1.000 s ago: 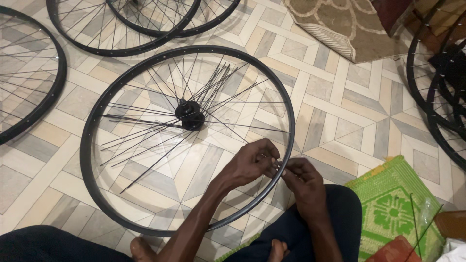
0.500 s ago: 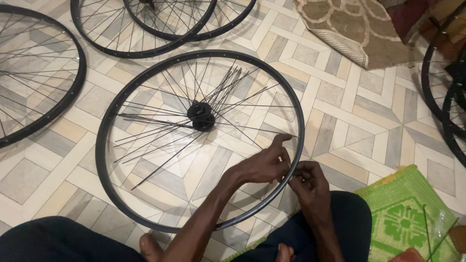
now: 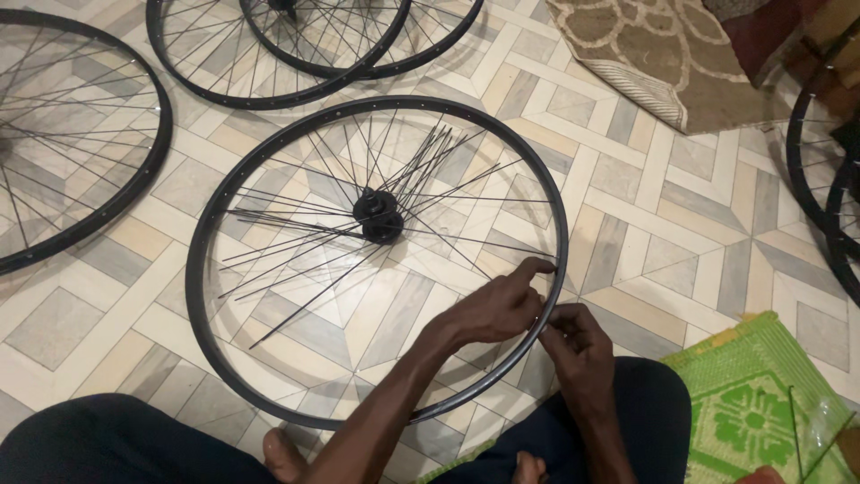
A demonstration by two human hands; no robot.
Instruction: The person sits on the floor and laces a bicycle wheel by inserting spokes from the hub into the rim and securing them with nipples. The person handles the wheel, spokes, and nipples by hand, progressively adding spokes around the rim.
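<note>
A black bicycle wheel rim [image 3: 208, 269] lies flat on the tiled floor. Thin spokes fan loosely from its black hub [image 3: 380, 216]. My left hand [image 3: 495, 311] reaches in over the rim's near right side. Its fingers are curled on a spoke end and the index finger is stretched to the rim's inner wall. My right hand [image 3: 578, 345] sits just outside the same spot, fingers pinched against the rim's outer side. Whatever small part they hold is too small to make out.
More spoked wheels lie at the left [image 3: 81, 134], top [image 3: 269, 54] and right edge [image 3: 820, 170]. A patterned rug [image 3: 654, 54] lies at the top right and a green woven mat [image 3: 761, 403] at the bottom right. My dark-trousered legs and bare feet frame the bottom.
Both hands have stayed at the same place on the rim. My left index finger has stretched out to the rim. The view has shifted, so the wheel sits more to the right.
</note>
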